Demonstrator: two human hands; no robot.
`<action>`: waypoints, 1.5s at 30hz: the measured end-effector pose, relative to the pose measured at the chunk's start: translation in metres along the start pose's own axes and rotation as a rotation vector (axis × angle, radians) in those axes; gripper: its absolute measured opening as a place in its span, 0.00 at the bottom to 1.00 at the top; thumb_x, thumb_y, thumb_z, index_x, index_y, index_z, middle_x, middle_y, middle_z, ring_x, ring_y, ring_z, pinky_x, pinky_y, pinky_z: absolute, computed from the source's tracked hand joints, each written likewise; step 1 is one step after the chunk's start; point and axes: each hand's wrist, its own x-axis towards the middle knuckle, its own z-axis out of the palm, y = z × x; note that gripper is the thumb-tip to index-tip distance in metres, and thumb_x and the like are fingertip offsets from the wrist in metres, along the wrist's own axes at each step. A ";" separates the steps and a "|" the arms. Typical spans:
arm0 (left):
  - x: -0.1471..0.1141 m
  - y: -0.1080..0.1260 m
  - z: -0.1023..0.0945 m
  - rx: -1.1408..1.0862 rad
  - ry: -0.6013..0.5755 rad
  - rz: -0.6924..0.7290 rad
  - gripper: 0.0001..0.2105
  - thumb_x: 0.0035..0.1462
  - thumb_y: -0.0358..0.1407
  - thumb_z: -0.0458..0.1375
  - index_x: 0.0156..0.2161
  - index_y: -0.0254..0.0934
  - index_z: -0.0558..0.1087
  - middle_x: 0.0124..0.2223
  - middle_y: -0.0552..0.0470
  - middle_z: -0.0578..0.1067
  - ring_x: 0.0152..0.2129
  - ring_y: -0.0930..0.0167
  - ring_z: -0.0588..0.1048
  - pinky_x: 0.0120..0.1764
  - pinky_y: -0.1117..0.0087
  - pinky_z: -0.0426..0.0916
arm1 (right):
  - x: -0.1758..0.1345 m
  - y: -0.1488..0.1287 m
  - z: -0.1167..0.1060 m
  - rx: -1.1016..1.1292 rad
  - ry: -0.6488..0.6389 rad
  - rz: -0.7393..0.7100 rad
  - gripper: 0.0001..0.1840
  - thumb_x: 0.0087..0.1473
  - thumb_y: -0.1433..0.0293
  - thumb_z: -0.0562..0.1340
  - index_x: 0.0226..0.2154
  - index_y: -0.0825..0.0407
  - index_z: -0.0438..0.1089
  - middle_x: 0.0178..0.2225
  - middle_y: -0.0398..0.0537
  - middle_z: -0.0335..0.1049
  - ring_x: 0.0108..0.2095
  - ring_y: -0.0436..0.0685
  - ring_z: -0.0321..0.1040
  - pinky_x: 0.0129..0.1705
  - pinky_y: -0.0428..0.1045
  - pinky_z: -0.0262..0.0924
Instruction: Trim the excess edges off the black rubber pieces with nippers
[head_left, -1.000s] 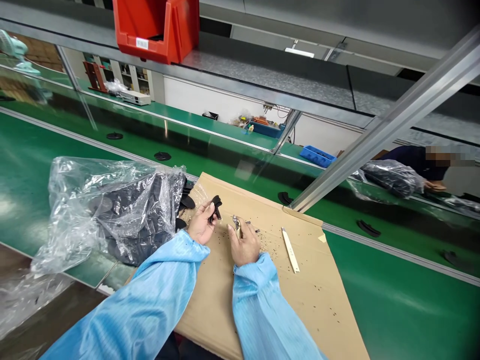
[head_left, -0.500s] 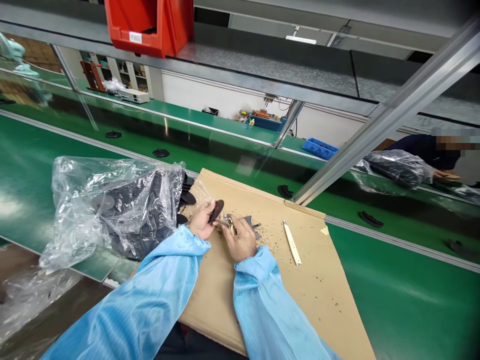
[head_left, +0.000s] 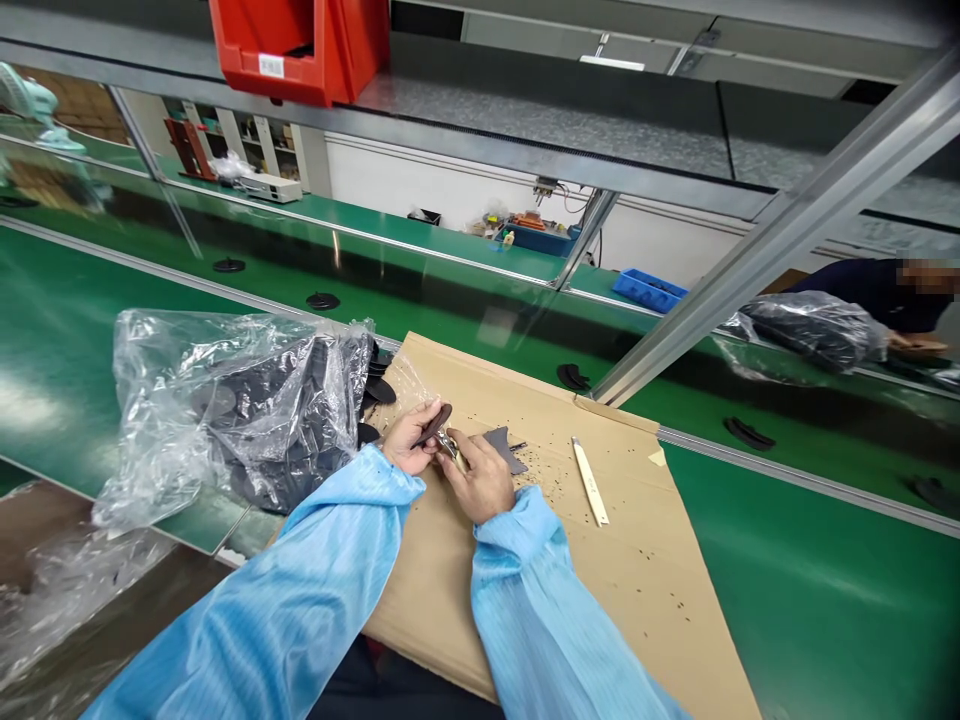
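Note:
My left hand (head_left: pixel 409 440) pinches a dark, flat, curved rubber-like piece (head_left: pixel 435 424), tilted up on edge. Fingers closed, my right hand (head_left: pixel 484 478) grips a small shiny metal clipper (head_left: pixel 448 443) whose head meets the lower edge of that piece; my fingers cover most of the tool. Both hands are over a cardboard sheet (head_left: pixel 540 590). Just beyond my right hand lies a grey scrap (head_left: pixel 506 450) among dark crumbs. A cream-coloured flat stick-like tool (head_left: pixel 590 482) rests farther right. More black pieces (head_left: pixel 379 388) are heaped left of my hands.
A clear plastic bag (head_left: pixel 285 430) of dark parts sits at left. Black curved parts lie on the green belt (head_left: pixel 465 330) behind. A slanted metal post (head_left: pixel 750 255) rises at right; a red bin (head_left: pixel 337 50) stands on the shelf above. A co-worker (head_left: pixel 862 290) is at far right.
My right hand has brought the clipper closer, against the dark piece. The piece has tilted slightly in my left hand. The whole view has shifted a little.

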 end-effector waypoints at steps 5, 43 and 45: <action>0.000 0.000 0.000 0.004 -0.017 0.002 0.06 0.56 0.32 0.61 0.36 0.32 0.69 0.21 0.59 0.66 0.09 0.81 0.58 0.11 0.81 0.48 | 0.000 -0.001 0.000 -0.029 0.013 0.008 0.20 0.61 0.62 0.56 0.51 0.54 0.69 0.37 0.51 0.71 0.37 0.57 0.69 0.42 0.48 0.63; 0.023 -0.010 -0.009 -0.057 0.121 0.334 0.16 0.48 0.35 0.69 0.37 0.32 0.68 0.28 0.54 0.69 0.22 0.78 0.68 0.23 0.79 0.60 | 0.019 -0.004 -0.026 1.308 -0.267 0.733 0.22 0.48 0.51 0.60 0.35 0.53 0.69 0.24 0.49 0.66 0.22 0.56 0.63 0.24 0.51 0.60; 0.026 -0.013 -0.013 -0.041 0.161 0.342 0.17 0.47 0.36 0.70 0.36 0.33 0.67 0.25 0.58 0.66 0.18 0.81 0.63 0.20 0.78 0.53 | 0.025 -0.015 -0.031 1.192 -0.172 0.664 0.20 0.46 0.52 0.63 0.33 0.52 0.66 0.22 0.44 0.63 0.21 0.54 0.61 0.24 0.50 0.58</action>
